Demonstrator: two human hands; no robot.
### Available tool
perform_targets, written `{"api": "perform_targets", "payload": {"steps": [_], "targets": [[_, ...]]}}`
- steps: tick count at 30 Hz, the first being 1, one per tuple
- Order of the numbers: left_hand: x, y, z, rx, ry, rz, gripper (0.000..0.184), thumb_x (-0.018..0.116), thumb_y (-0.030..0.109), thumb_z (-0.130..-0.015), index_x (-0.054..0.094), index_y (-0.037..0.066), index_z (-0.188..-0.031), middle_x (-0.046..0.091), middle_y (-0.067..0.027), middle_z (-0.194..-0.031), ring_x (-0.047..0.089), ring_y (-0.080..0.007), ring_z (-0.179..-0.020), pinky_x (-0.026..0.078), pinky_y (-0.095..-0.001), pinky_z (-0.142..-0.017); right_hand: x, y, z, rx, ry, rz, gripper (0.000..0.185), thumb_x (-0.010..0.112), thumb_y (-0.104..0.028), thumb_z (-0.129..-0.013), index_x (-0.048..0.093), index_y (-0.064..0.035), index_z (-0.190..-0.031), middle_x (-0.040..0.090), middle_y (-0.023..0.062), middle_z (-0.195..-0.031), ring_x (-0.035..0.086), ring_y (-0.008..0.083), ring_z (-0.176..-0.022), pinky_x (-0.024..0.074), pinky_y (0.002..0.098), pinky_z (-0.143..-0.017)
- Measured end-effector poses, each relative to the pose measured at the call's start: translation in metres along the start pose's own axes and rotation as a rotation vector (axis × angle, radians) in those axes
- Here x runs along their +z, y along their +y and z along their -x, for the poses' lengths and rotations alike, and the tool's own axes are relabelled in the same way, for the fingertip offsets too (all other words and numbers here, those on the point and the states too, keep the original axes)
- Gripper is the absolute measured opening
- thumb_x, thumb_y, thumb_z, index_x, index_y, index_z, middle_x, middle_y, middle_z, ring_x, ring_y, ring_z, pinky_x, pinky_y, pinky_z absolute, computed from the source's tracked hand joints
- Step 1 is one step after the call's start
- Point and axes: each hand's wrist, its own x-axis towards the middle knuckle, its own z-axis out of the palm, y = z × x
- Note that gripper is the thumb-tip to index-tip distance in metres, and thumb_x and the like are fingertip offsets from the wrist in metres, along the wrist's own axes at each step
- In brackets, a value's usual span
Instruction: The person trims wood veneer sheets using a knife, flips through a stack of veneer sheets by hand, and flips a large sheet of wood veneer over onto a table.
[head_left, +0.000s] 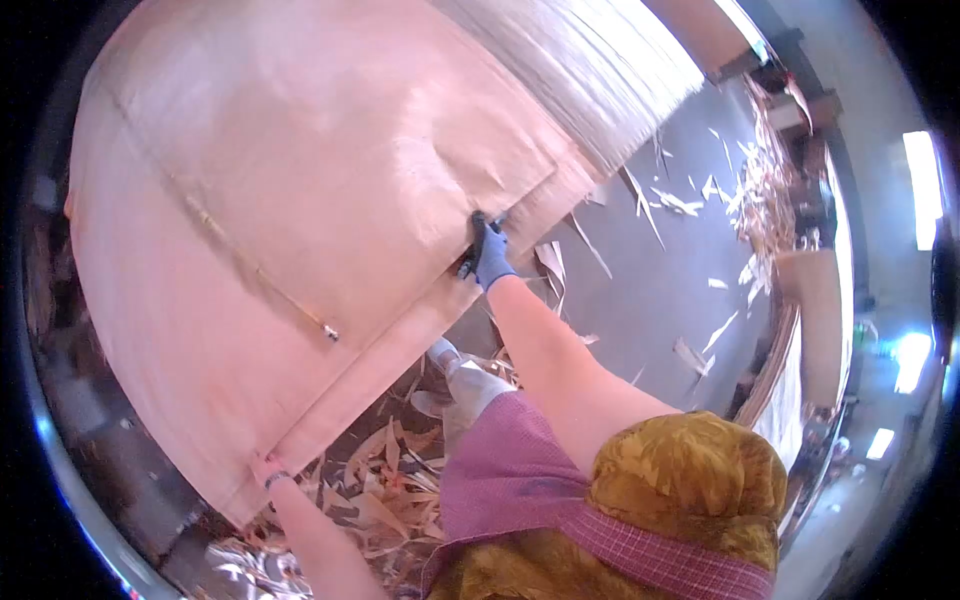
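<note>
2 hands set at the near edge of the lower sheet, with the top sheet lying over it.
Your gloved right hand and bare left hand sit well apart along the lower sheet's near edge, a spacing that probably steadies the margin at 2 points; whether the fingers of either hand pinch or merely press cannot be determined. The top sheet's near edge runs roughly parallel to the lower sheet's, lower left to upper right in view; cropping conceals its long axis. Inward of that margin, a thin rod points its tip toward the lower sheet's near edge.
</note>
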Motion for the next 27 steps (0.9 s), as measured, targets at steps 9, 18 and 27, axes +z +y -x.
{"api": "perform_targets", "payload": {"steps": [9,18,27], "targets": [[0.09,0.023,0.159,0.766,0.214,-0.953,0.056,0.062,0.017,-0.086,0.042,-0.005,-0.133,0.048,-0.0248,-0.134,0.05,-0.0368,-0.12,0.04,-0.0455,-0.104,-0.001,0.002,-0.01,0.074,0.02,-0.118,0.025,0.072,-0.031,-0.084,0.062,-0.0105,-0.095,0.058,0.0023,-0.073,0.052,0.0161,-0.056,0.0424,0.0335,-0.047],[0.369,0.006,0.421,1.306,-0.574,-1.68,0.11,0.082,0.044,-0.066,0.018,0.016,-0.153,0.02,-0.0277,-0.153,0.014,-0.0423,-0.144,0.018,-0.0553,-0.114,-0.039,-0.049,0.034,0.042,-0.092,-0.037,0.023,0.064,-0.03,-0.09,0.062,-0.0069,-0.093,0.06,0.0048,-0.074,0.054,0.0163,-0.056,0.0453,0.0354,-0.047],[0.474,-0.05,0.464,1.446,-0.685,-1.925,0.12,0.078,0.059,-0.065,0.012,0.012,-0.154,0.02,-0.0258,-0.153,0.022,-0.0448,-0.14,0.024,-0.0552,-0.112,-0.199,0.036,0.02,0.003,-0.01,0.3,0.026,0.059,-0.02,-0.092,0.061,-0.004,-0.112,0.069,0.015,-0.102,0.067,0.0259,-0.095,0.0503,0.0354,-0.081]]}}
